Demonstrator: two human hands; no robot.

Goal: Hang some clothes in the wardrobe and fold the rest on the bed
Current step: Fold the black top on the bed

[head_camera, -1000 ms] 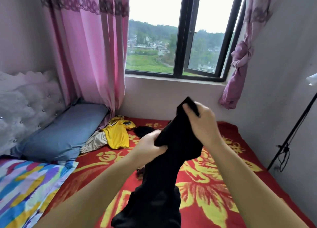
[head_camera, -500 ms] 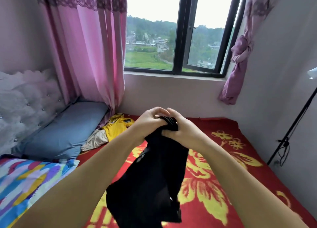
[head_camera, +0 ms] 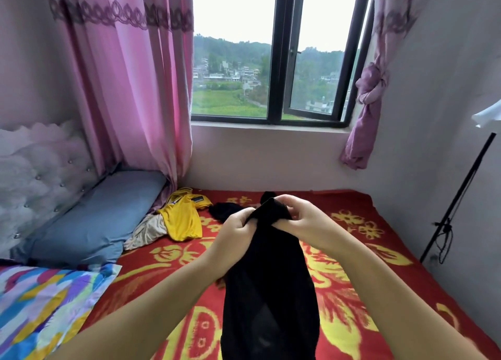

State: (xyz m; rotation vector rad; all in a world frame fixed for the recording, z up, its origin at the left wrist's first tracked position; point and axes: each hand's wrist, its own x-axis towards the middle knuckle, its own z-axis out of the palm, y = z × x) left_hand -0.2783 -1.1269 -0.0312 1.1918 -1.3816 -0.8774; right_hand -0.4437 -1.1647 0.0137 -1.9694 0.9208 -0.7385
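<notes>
Gripping tight, your left hand (head_camera: 238, 228) is bunching one top corner of the black garment (head_camera: 271, 292); your right hand (head_camera: 301, 218) is pinching the other, close beside it. It is hanging over the bed (head_camera: 366, 278). You seem to be sorting its edge for folding; next, spread your hands apart.

On the bed (head_camera: 352, 224), two pillows (head_camera: 89, 218) lie at the left. Just right of them lies a shirt (head_camera: 184, 218). Behind the bed is the window (head_camera: 273, 61), a stand (head_camera: 458, 197) at right.
</notes>
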